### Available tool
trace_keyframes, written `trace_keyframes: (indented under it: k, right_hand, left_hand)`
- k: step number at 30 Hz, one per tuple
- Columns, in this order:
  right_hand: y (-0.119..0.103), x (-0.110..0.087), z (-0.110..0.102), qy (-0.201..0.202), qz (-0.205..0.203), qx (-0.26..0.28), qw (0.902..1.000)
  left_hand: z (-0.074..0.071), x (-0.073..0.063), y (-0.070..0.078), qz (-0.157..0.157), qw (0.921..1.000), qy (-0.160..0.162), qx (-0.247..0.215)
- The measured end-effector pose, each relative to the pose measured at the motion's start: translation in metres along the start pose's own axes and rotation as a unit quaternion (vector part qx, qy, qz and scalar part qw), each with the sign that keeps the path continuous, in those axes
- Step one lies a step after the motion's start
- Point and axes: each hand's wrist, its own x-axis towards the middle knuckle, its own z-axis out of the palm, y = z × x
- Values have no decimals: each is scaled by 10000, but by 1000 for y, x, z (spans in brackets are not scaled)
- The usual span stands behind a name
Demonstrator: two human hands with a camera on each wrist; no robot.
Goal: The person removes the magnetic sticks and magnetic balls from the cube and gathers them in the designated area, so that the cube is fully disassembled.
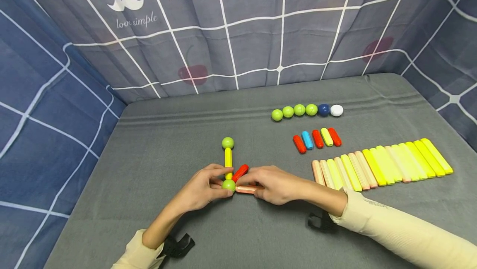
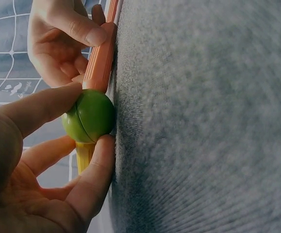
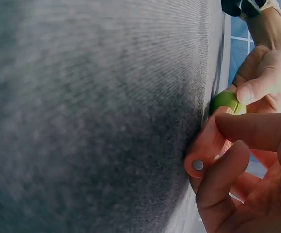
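Observation:
My left hand (image 1: 199, 187) pinches a green ball (image 1: 228, 185) between thumb and fingers, low on the grey cloth. From that ball a yellow rod (image 1: 228, 162) runs away from me to a second green ball (image 1: 227, 142). A short red rod (image 1: 240, 172) lies slantwise, its near end close to the pinched ball. My right hand (image 1: 277, 184) holds a salmon-pink ribbed rod (image 2: 100, 65), whose far end meets the pinched ball in the left wrist view. A round metal disc (image 3: 197, 165) shows in the rod's other end.
Several green balls (image 1: 299, 110), a dark blue ball (image 1: 324, 110) and a white ball (image 1: 337, 110) form a row at the back. Short coloured rods (image 1: 317, 138) lie before them. Long yellow and pink rods (image 1: 380, 164) lie side by side at right. Checked curtains (image 1: 253, 45) enclose the table.

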Motion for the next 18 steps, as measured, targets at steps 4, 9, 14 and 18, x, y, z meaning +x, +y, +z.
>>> trace_keyframes:
  k: [4, 9, 14, 18]
  right_hand:
    - [-2, 1, -1, -42, 32, -13, 10000]
    - [-1, -3, -2, -131, -64, 12, 9999]
    - [1, -17, -4, -84, -106, 152, 9998]
    - [2, -34, -9, 166, 315, 711, 9968]
  left_hand:
    - [0, 0, 0, 40, 10000, 5, 35]
    - [0, -1, -1, 29, 10000, -31, 39]
    - [0, -1, 0, 8, 10000, -14, 29]
    - [0, -1, 0, -1, 10000, 14, 76]
